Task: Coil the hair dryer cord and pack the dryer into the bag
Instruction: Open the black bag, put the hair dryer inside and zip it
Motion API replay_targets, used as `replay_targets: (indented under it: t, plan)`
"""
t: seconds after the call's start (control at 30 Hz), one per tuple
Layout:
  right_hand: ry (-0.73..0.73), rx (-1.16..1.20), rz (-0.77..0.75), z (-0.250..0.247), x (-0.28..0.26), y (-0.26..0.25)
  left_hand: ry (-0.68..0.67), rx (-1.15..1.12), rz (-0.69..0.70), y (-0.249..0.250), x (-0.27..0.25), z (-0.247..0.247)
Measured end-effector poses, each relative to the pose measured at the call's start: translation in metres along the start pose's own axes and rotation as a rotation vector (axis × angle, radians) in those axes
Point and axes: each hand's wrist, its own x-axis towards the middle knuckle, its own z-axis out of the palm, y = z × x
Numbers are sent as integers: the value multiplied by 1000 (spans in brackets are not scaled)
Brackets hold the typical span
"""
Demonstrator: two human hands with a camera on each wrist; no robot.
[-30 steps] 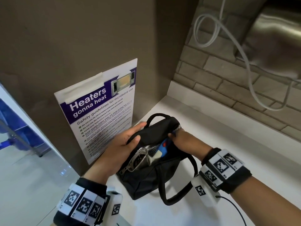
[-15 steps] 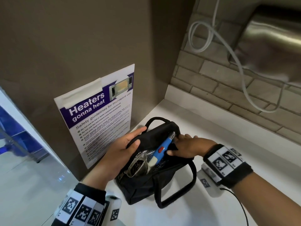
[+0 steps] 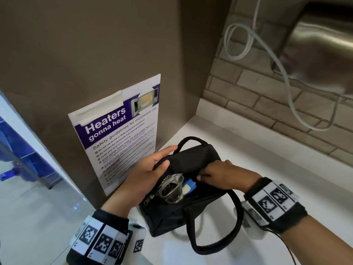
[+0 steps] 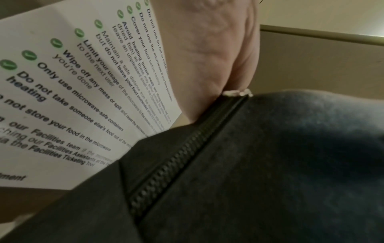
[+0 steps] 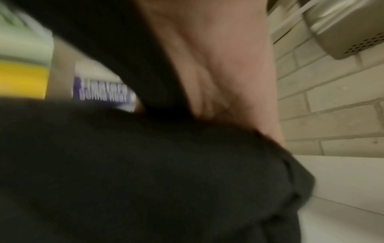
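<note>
A black zip bag (image 3: 172, 217) stands open on the white counter (image 3: 286, 165). The hair dryer lies inside it; its silver nozzle (image 3: 172, 192) and a blue-and-white part (image 3: 189, 186) show in the opening. The dryer's cord is hidden. My left hand (image 3: 152, 169) grips the bag's upper flap, thumb on top and fingers behind. My right hand (image 3: 215, 175) curls its fingers over the flap's edge at the opening, beside the blue part. The left wrist view shows the bag's zip (image 4: 187, 156) below my palm (image 4: 207, 49). Blurred black fabric (image 5: 145, 164) fills the right wrist view.
A "Heaters gonna heat" poster (image 3: 122, 134) leans on the brown wall just left of the bag. One bag strap (image 3: 219, 238) loops over the counter toward me. A white cable (image 3: 286, 87) and a steel appliance (image 3: 321, 44) hang on the brick wall behind.
The dryer's blue handle, which stuck up out of the bag, has gone down inside. My right hand has left the handle and taken the flap's edge. The left hand keeps its hold.
</note>
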Motion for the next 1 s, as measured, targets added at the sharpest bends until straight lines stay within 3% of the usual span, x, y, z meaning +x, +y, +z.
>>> replay_targets:
  t: [0.1,0.2,0.3,0.37,0.5,0.6,0.7,0.8,0.9,1.0]
  plan:
    - [-75,194,-152,0,-16,-17,33,-39,-3,3,1,1]
    - [-154,57,-159,5,-31,-38,27,-56,2,7,1,5]
    - [-85,77,-234,2,-39,-45,23,-24,19,7,4,8]
    - [71,170,-237,3,-41,-43,39,-4,42,7,5,7]
    - [809,407,-287,15,-46,-42,115,-29,63,4,5,3]
    - [1135,456,-251,32,-46,-44,129,0,95,1,5,4]
    - [1226,400,-244,46,-42,-46,173,190,152,1,8,10]
    - [1237,296,-277,51,-41,-47,245,497,363,12,16,15]
    - [1240,201,-293,53,-40,-51,131,816,424,29,29,28]
    - [1248,174,-308,52,-41,-51,-18,1160,332,42,38,48]
